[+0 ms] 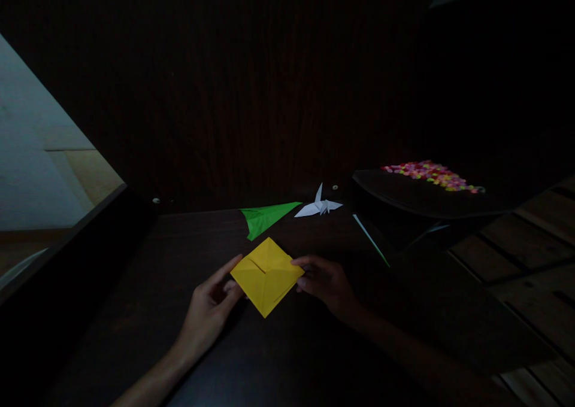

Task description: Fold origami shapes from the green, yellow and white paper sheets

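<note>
You've got the yellow folded paper (pixel 266 275) flat on the dark table (pixel 179 335), near the middle. Your left hand (pixel 209 311) and right hand (pixel 326 282) pinch opposite corners, probably keeping creases aligned. Green fold (pixel 265 217) and white crane (pixel 318 206) sit farther back.

So on the tabletop (pixel 188 335) I count three folded paper pieces: one yellow folded square (pixel 266 275), one green folded paper (pixel 265 217), one white paper crane (pixel 320 206). Two hands: left hand (pixel 207 314), right hand (pixel 327 282). Plus one dark tray (pixel 404 200) with a pile of colourful bits (pixel 431 175), too many and too small to count.
</note>
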Demonstrator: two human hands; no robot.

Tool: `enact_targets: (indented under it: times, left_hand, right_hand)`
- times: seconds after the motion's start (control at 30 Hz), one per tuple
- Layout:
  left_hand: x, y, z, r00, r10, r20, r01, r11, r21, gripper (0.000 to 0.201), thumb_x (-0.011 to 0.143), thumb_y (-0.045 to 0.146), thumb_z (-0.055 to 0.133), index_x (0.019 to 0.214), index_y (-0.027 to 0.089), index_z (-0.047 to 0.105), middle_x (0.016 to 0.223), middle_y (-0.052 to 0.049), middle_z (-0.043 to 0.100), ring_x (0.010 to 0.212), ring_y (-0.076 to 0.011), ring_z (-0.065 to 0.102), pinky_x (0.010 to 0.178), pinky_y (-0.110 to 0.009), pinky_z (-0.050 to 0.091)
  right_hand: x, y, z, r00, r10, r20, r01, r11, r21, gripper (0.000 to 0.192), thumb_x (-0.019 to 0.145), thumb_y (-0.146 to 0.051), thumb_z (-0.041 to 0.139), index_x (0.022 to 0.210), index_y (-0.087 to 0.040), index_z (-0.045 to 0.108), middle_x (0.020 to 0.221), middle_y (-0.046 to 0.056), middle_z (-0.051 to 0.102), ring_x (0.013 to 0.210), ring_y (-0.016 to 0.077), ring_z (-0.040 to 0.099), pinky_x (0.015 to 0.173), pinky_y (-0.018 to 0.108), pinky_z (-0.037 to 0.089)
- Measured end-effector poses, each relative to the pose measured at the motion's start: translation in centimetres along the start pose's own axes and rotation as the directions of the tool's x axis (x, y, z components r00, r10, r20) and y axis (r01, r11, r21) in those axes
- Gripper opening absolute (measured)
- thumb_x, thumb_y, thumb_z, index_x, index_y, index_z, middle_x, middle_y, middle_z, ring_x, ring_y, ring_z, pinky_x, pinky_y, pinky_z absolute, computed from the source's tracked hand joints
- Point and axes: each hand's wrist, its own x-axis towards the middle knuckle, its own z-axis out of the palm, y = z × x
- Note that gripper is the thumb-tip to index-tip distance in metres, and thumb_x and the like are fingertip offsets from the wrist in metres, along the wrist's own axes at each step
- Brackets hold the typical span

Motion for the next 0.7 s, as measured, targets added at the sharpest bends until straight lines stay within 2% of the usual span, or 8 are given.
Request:
enact_targets:
  times: [0.1,0.2,0.33,0.47,0.7]
  left_hand:
    - [0.1,-0.2,-0.1,0.997,0.053,-0.050,-0.048,0.994,0.096,0.063,0.073,0.038,0.073,0.130,0.013,0.062,0.091,-0.008,0.075,0.081,-0.0248,0.071,0.070,-0.035,0.058]
    - [0.0,-0.2,-0.3,0.980,0.174,-0.092,-0.151,0.964,0.218,0.051,0.073,0.034,0.072,0.121,0.017,0.069,0.103,-0.009,0.074,0.083,-0.0248,0.069,0.072,-0.036,0.057]
    - [0.0,-0.3,-0.5,0.953,0.290,-0.082,-0.249,0.911,0.330,0.046,0.074,0.031,0.073,0.119,0.021,0.071,0.100,-0.008,0.074,0.086,-0.0260,0.068,0.073,-0.037,0.056]
    - [0.0,-0.3,-0.5,0.944,0.320,-0.081,-0.280,0.905,0.321,0.048,0.070,0.029,0.076,0.118,0.022,0.072,0.102,-0.008,0.074,0.089,-0.0272,0.068,0.074,-0.036,0.055]
    - [-0.2,0.6,0.0,0.951,0.298,-0.081,-0.270,0.930,0.251,0.046,0.064,0.026,0.079,0.110,0.022,0.076,0.084,-0.005,0.073,0.074,-0.0238,0.067,0.061,-0.030,0.054]
  right_hand:
    - [-0.3,-0.1,0.0,0.998,-0.067,0.007,0.067,0.992,-0.110,0.030,0.079,-0.027,0.073,0.108,-0.022,0.070,0.099,0.007,0.069,0.083,0.0193,0.067,0.071,0.032,0.057]
    - [-0.6,-0.5,0.2,0.986,-0.164,0.014,0.163,0.960,-0.227,0.030,0.078,-0.024,0.072,0.108,-0.023,0.071,0.100,0.006,0.069,0.084,0.0188,0.066,0.073,0.031,0.056]
    - [-0.9,-1.2,0.6,0.964,-0.251,0.088,0.266,0.917,-0.298,0.033,0.079,-0.020,0.070,0.112,-0.023,0.069,0.106,0.007,0.070,0.079,0.0162,0.066,0.071,0.029,0.057]
    - [-1.1,-1.7,1.0,0.940,-0.299,0.164,0.339,0.879,-0.337,0.034,0.080,-0.017,0.070,0.113,-0.023,0.067,0.105,0.006,0.072,0.079,0.0162,0.068,0.072,0.029,0.057]
    - [-1.2,-2.1,1.4,0.911,-0.346,0.224,0.407,0.845,-0.348,0.034,0.082,-0.017,0.067,0.116,-0.023,0.066,0.105,0.008,0.072,0.086,0.0192,0.070,0.071,0.030,0.058]
